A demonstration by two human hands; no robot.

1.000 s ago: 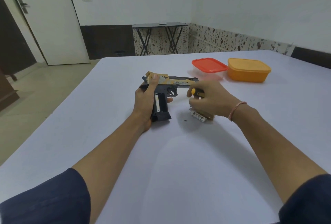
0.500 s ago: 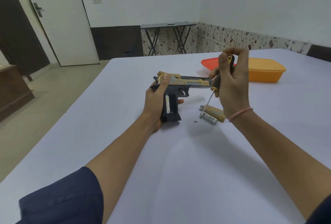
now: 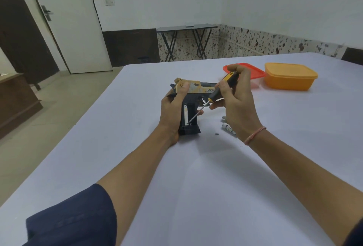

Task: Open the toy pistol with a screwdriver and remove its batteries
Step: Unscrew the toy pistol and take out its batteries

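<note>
A gold and black toy pistol (image 3: 198,90) lies on the white table (image 3: 196,177), grip toward me. My left hand (image 3: 172,108) holds its grip and rear. The grip's battery bay is uncovered, with a white battery (image 3: 185,116) inside. My right hand (image 3: 235,104) grips a yellow and black screwdriver (image 3: 222,88), whose tip touches the lower end of that battery. A loose battery (image 3: 228,129) lies on the table right of the pistol, partly behind my right wrist. A small dark screw (image 3: 216,133) lies beside it.
An orange container (image 3: 289,76) and a red lid (image 3: 255,72) sit at the back right of the table. A folding table (image 3: 186,29) stands against the far wall. A white door (image 3: 66,21) is at the left.
My right hand swung the screwdriver down from an upright hold, and its tip now reaches into the grip's battery bay. My left hand keeps its hold on the pistol.
</note>
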